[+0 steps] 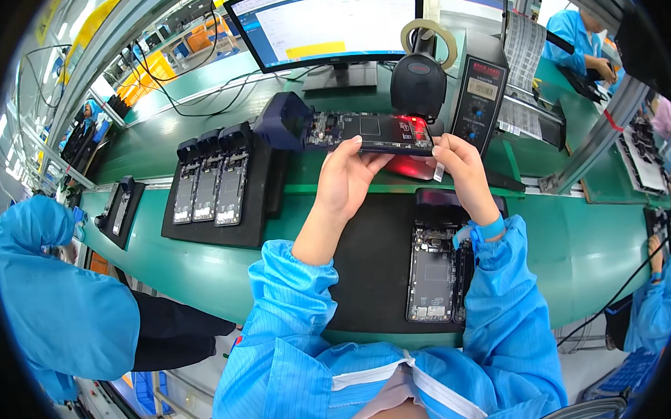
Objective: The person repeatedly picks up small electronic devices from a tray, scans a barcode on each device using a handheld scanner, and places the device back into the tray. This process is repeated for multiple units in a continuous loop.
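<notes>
My left hand (pixel 342 181) is closed round the near edge of an opened handheld device (pixel 369 129), its circuit board and battery bare. A bulky dark blue hood (pixel 284 120) forms its left end. The fingers of my right hand (pixel 461 166) pinch at the device's right end. A small white label (pixel 439 173) sticks out below those fingertips; whether it is attached to the device I cannot tell. Just above the device stands a black barcode scanner (pixel 418 86), throwing red light on it. Another opened device (pixel 430 273) lies on the black mat (pixel 364 272), partly beside my right sleeve.
Several opened devices (pixel 209 185) lie on a black pad at the left. Behind are a monitor (pixel 327 22), a tape roll (pixel 436 36), a black counter box (pixel 480 91) and a label reel strip (pixel 523 51). A metal post (pixel 602 138) rises at right. Co-workers (pixel 62 296) sit nearby.
</notes>
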A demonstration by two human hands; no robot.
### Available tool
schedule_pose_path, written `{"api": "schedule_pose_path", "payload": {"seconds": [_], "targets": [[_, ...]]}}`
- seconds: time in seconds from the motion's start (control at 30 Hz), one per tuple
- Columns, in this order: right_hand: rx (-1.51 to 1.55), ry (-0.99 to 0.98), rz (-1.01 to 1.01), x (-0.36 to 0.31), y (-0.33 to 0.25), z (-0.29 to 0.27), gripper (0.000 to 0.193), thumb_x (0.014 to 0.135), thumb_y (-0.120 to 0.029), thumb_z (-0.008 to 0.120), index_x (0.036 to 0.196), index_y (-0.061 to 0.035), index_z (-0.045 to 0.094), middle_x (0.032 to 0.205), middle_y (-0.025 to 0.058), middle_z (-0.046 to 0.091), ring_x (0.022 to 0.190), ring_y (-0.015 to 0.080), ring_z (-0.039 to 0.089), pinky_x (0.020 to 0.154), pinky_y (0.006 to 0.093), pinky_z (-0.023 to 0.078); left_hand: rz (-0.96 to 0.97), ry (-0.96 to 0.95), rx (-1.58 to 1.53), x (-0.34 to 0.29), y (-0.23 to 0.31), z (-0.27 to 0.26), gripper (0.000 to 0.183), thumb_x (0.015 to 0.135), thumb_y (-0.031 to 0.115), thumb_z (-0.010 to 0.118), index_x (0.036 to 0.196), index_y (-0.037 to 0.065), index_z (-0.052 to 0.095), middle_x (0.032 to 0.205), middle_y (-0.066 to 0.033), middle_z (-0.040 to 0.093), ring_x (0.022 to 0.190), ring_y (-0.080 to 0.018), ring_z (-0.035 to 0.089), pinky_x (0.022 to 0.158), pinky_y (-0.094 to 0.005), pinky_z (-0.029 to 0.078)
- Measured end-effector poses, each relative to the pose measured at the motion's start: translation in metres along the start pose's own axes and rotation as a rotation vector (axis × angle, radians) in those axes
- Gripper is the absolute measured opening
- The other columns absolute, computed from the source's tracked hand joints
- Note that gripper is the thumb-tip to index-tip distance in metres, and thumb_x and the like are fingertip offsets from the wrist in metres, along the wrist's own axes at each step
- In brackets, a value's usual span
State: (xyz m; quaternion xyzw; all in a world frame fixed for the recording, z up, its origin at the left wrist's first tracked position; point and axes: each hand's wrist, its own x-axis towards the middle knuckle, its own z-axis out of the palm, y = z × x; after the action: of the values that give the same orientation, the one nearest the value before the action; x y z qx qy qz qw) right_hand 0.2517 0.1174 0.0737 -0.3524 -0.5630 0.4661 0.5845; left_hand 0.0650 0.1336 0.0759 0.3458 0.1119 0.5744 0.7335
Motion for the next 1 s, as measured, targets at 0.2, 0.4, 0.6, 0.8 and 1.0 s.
{"api": "schedule_pose_path", "payload": {"seconds": [0.2,0.4,0.6,0.8,1.0], "targets": [[-0.222,-0.020,0.062,-0.012,-0.031,0.001,0.020,0.077,-0.015,0.060,0.066,-0.0050,0.046,0.058,-0.0040,0.049,0.058,0.0021,0.044,0.052,0.0185,0.034,0.084,0.257,0.189,-0.031,0.015,0.010,0.027,0.081,0.004,0.050,0.108,0.001,0.048,0.103,-0.0098,0.055,0.095,-0.0196,0.054,0.082,-0.0377,0.044],[0.075,-0.277,-0.146,-0.049,-0.058,0.048,0.029,0.073,-0.014,0.065,0.090,-0.0039,0.044,0.121,0.0137,0.037,0.109,0.0208,0.043,0.090,0.0338,0.036,0.303,-0.058,1.329,-0.103,0.004,-0.011,0.041,0.081,0.007,0.055,0.119,-0.001,0.042,0.114,-0.0110,0.050,0.104,-0.0196,0.050,0.088,-0.0330,0.041],[-0.129,-0.257,-0.341,-0.067,-0.048,0.071,0.028,0.070,-0.014,0.069,0.086,-0.0049,0.048,0.128,0.0221,0.032,0.116,0.0302,0.037,0.095,0.0392,0.029,0.200,0.021,1.157,-0.107,-0.015,-0.019,0.033,0.075,0.001,0.052,0.108,0.003,0.052,0.105,-0.0135,0.056,0.094,-0.0250,0.057,0.077,-0.0320,0.045],[-0.046,-0.210,-0.253,-0.073,-0.053,0.072,0.029,0.069,-0.016,0.071,0.085,-0.0049,0.050,0.126,0.0224,0.034,0.114,0.0271,0.039,0.093,0.0375,0.031,0.165,0.034,1.183,-0.109,-0.020,-0.019,0.045,0.073,0.007,0.059,0.116,0.001,0.046,0.103,-0.0143,0.056,0.089,-0.0257,0.059,0.072,-0.0316,0.048],[-0.019,-0.132,-0.197,-0.077,-0.055,0.076,0.048,0.066,-0.018,0.074,0.101,-0.0071,0.042,0.120,0.0168,0.040,0.109,0.0229,0.043,0.085,0.0345,0.036,0.226,0.028,1.190,-0.106,-0.029,-0.025,0.047,0.070,0.007,0.061,0.114,0.000,0.047,0.104,-0.0150,0.056,0.088,-0.0262,0.059,0.070,-0.0319,0.049]]}}
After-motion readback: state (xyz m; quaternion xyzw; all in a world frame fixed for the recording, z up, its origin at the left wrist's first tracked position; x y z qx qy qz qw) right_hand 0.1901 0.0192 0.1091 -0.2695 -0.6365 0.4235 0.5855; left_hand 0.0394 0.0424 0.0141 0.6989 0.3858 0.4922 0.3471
